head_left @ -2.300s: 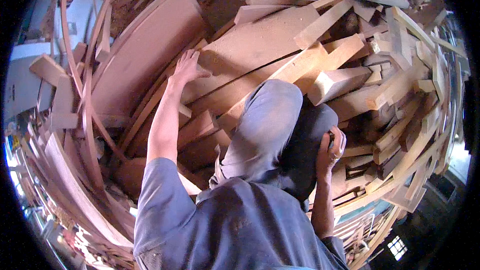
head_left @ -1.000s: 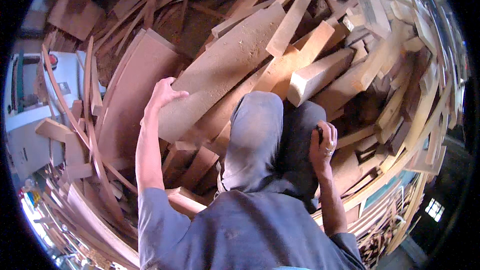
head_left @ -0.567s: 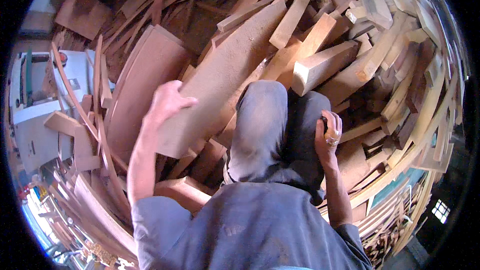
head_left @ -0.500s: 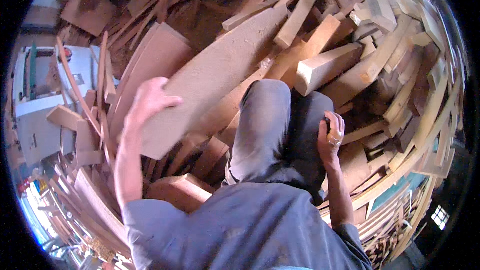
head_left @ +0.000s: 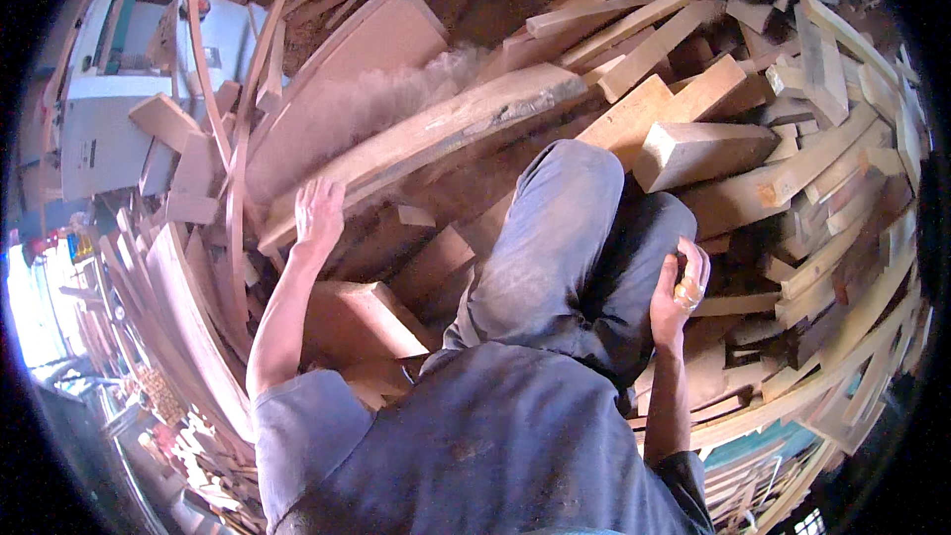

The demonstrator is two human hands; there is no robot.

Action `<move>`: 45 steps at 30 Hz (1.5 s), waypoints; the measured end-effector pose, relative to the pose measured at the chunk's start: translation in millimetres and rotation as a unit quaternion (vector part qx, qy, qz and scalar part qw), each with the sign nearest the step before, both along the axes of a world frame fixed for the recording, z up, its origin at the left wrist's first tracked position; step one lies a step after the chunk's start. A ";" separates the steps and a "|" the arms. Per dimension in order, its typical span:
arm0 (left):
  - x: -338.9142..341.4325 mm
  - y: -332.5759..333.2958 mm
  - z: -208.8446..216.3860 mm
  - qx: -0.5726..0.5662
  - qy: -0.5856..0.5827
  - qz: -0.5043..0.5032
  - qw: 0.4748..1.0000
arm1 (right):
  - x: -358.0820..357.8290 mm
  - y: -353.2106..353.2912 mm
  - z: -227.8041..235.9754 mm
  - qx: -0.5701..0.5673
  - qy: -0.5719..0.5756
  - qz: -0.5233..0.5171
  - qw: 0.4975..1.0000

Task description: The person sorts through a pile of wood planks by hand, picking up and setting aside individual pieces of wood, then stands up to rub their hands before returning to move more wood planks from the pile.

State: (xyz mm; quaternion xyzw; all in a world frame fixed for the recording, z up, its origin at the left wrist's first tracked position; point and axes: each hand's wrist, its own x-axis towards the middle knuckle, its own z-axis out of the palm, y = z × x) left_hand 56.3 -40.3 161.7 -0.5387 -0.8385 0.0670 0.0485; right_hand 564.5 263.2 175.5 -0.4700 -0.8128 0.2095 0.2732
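At far left stands a white machine (head_left: 104, 144), with thin strips (head_left: 203, 69) crossing in front of it. Next comes the left hand (head_left: 319, 220), its fingers straight and close together, uncurled. They overlap the near end of a plank (head_left: 436, 134); I cannot tell whether they touch it. The plank slants from just left of those fingers up and away to the right, its far end well beyond them. Dust (head_left: 396, 89) hangs along its upper side, before a broad board (head_left: 371, 35). Below the left hand lies a block (head_left: 365, 322). Farther right, the right hand (head_left: 684, 282) rests half curled at the knee (head_left: 654, 228), well apart from the plank; whether it holds anything is unclear. Offcuts (head_left: 822, 178) heap beyond.
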 end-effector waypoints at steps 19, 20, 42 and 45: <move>45.3 65.6 -45.7 -0.150 -0.475 0.172 0.850 | 2.6 1.2 -13.9 -0.017 -0.003 -0.023 1.000; 51.7 70.8 -55.8 -0.182 -0.440 0.174 0.862 | 1.4 2.2 -13.9 -0.010 -0.004 -0.018 1.000; 41.0 54.5 -86.6 -0.102 -0.319 0.204 0.920 | -9.7 2.7 -4.9 0.006 0.006 -0.029 1.000; 33.6 65.9 -53.5 -0.081 -0.324 0.190 0.923 | -6.7 1.9 1.4 -0.004 0.012 -0.035 0.999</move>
